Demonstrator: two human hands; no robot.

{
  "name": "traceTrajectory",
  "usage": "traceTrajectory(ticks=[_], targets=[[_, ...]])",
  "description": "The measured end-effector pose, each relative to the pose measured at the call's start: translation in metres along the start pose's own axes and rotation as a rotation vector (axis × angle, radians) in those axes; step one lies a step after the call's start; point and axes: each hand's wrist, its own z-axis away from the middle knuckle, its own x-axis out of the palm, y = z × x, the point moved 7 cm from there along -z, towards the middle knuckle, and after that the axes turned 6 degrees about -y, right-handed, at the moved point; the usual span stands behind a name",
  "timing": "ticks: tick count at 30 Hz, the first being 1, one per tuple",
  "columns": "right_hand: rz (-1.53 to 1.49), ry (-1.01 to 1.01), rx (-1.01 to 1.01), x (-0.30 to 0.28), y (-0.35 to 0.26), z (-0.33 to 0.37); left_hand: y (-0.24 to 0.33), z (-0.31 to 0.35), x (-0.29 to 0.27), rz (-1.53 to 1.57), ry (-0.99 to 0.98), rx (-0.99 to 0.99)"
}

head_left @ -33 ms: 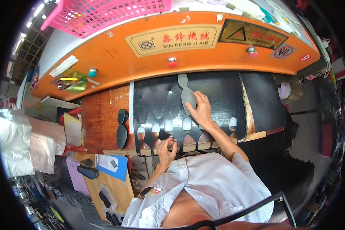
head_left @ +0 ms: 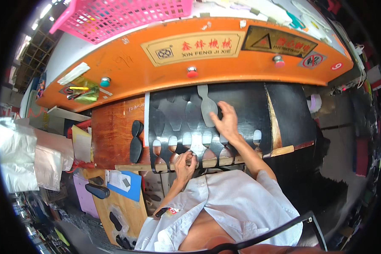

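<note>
A black sheet, perhaps rubber, lies over the bench, with a row of sole-shaped cut-outs along its near side. Farther in, several sole-shaped outlines show on it. On top rests a flat grey sole-shaped piece, long and narrow at the waist. My right hand is just right of this piece, fingers apart, its thumb at the piece's right edge. My left hand is at the sheet's near edge, fingers curled and pinched on the sheet between cut-outs; the fingertips are partly hidden.
An orange machine beam with push buttons spans the far side. Left of the sheet, a black sole lies on the brown board. A pink basket sits on the machine. A wooden side table holds a blue clipboard.
My right hand has shifted slightly right, its thumb sliding from the grey piece's face to its edge. My left hand stays at the sheet's near edge. The whole view has tilted slightly.
</note>
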Motion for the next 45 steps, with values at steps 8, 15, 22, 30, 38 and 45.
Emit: traceTrajectory(ticks=[8, 15, 22, 30, 38, 45], targets=[[-0.247, 0.625, -0.07, -0.209, 0.051, -0.106, -0.01, -0.089, 0.021, -0.202, -0.06, -0.012], [-0.109, 0.301, -0.002, -0.219, 0.075, -0.106, -0.002, -0.161, 0.025, -0.3, 0.0, -0.049], [0.259, 0.286, 0.208, -0.175, 0.125, -0.027, -0.014, -0.179, 0.029, -0.137, 0.053, -0.084], [0.246, 0.397, 0.442, -0.15, 0.16, 0.008, -0.017, -0.178, 0.028, -0.071, -0.008, -0.208], [0.335, 0.297, 0.264, -0.129, 0.172, 0.03, -0.004, -0.161, 0.024, -0.191, -0.038, -0.161], [0.351, 0.201, 0.432, -0.14, 0.153, 0.095, -0.024, -0.092, 0.025, -0.109, -0.03, -0.137]])
